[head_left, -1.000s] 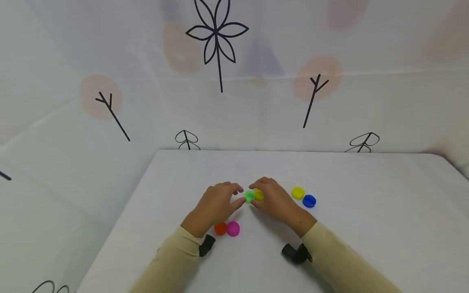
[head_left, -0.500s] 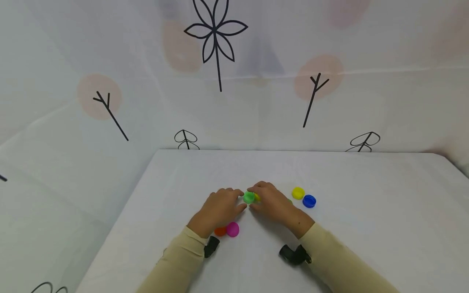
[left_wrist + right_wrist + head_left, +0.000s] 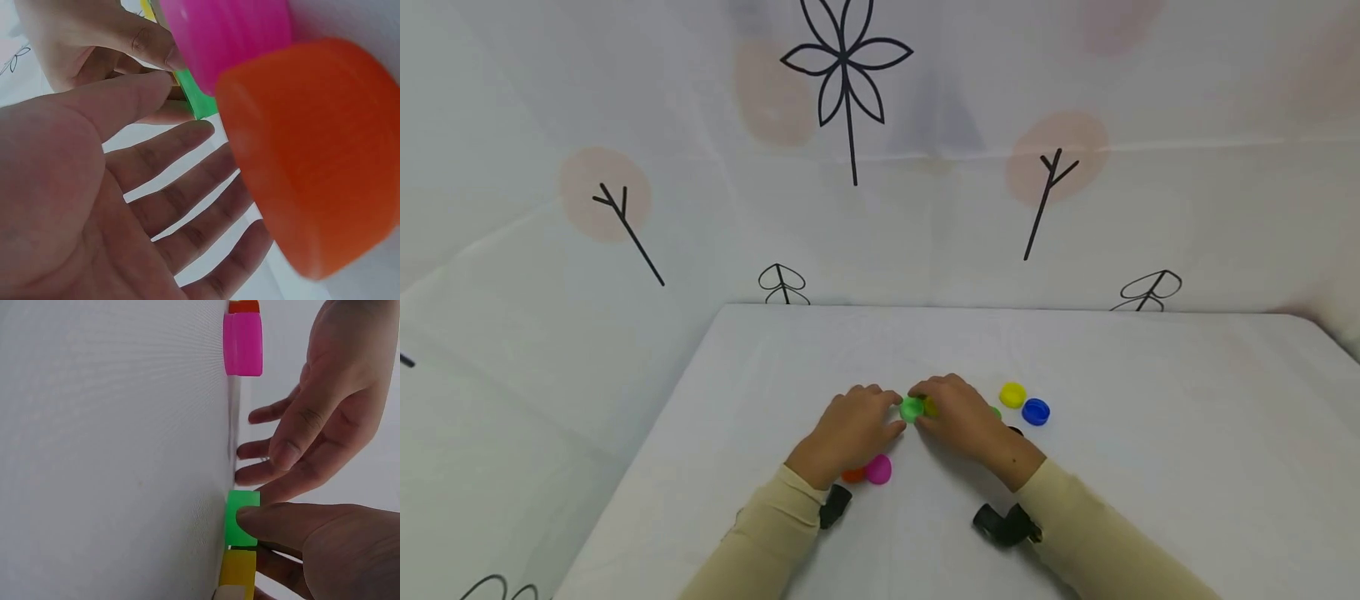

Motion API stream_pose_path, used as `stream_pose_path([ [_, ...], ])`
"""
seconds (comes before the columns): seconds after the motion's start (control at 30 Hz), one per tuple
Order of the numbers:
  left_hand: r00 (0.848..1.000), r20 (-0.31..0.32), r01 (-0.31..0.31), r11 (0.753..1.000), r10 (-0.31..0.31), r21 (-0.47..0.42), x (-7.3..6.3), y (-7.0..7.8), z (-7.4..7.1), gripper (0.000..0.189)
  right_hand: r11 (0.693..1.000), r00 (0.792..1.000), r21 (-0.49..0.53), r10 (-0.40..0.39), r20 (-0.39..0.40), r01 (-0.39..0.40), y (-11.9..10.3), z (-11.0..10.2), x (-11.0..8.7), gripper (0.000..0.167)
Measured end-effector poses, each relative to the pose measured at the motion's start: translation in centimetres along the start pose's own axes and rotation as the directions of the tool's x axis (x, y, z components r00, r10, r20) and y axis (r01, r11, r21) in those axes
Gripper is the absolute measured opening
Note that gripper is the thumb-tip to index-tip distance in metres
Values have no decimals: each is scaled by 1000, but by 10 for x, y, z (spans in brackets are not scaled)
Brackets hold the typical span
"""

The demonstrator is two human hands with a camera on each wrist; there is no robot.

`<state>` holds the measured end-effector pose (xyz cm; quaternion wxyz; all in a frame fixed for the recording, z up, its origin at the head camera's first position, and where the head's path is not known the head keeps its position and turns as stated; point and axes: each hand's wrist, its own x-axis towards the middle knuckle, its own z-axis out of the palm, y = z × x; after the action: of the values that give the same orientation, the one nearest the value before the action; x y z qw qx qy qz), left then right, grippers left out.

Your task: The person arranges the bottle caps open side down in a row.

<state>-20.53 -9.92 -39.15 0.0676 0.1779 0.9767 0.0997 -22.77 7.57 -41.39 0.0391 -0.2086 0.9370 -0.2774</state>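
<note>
A light green bottle cap [image 3: 912,410] stands on the white table between my two hands. My right hand [image 3: 958,417] pinches it from the right, the thumb [image 3: 253,519] on its side wall. Just behind it, a yellow cap [image 3: 931,406] lies partly covered by the right hand's fingers. On the left, my left hand [image 3: 853,429] has its fingers spread and loosely extended, fingertips right near the green cap. Below the left palm, a magenta cap [image 3: 878,469] and an orange cap [image 3: 312,156] stand side by side; the left hand partly hides the orange one in the head view.
Right of the right hand lie another yellow cap [image 3: 1012,395] and a blue cap [image 3: 1036,412]. A second green cap [image 3: 996,412] and a black item [image 3: 1016,431] peek out behind that hand. Black wrist cameras sit under both sleeves. A patterned cloth [image 3: 940,208] hangs behind the table.
Both hands have come slightly nearer the person, the left also a little rightward. The green cap has shifted slightly the same way. The second green cap and the black item now show.
</note>
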Motion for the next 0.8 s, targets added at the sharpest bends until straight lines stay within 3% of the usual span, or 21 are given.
stream_pose_path([
  [0.3,1000,-27,-14,1000,14,4,0,0,-2,40,999,998,-40,-38,-42,37,-3,-1,-2,32],
  [0.53,997,-79,2,994,-11,-108,0,-3,-10,33,993,986,-62,-106,-132,99,-10,-6,-5,33],
  [0.8,988,-153,-4,975,-31,-222,-2,-5,-20,22,996,982,-19,-94,-165,92,-23,-13,-9,34],
])
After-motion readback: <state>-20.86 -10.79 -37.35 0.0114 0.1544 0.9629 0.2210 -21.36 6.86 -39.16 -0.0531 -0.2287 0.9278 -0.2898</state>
